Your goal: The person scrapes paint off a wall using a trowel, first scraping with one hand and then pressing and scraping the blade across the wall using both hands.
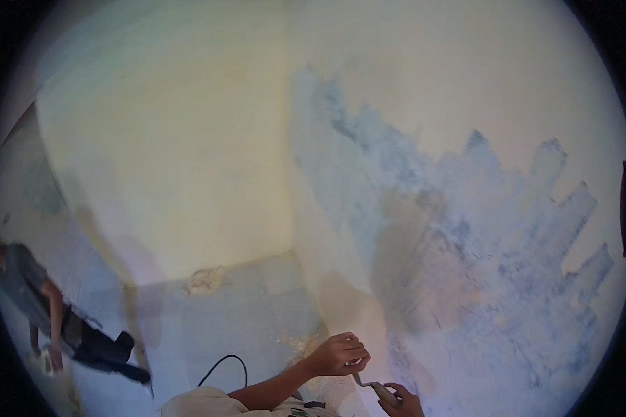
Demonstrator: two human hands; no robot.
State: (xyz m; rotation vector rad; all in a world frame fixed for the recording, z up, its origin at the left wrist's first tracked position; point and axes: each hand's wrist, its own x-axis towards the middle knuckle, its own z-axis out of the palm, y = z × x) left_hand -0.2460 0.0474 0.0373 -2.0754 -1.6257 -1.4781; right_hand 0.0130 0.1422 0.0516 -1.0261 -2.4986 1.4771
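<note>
My right hand (pixel 404 402) grips the handle of a small trowel (pixel 385 393) with a cranked metal neck, low in the view. The neck runs up and left to my left hand (pixel 341 355), whose fingers are curled around the blade end. Most of the blade is hidden by those fingers; a pale bit shows between them. Both hands are in front of a wall (pixel 448 250) with bluish-grey patches, jagged at their upper edges, on a cream surface.
A plain cream wall (pixel 188 156) meets the patchy one at a corner. Crumbly debris (pixel 300 348) lies on the grey floor (pixel 229 318) below. A black cable (pixel 229 356) loops near my left arm. Another person (pixel 47 307) stands at far left, holding a pale object (pixel 47 360).
</note>
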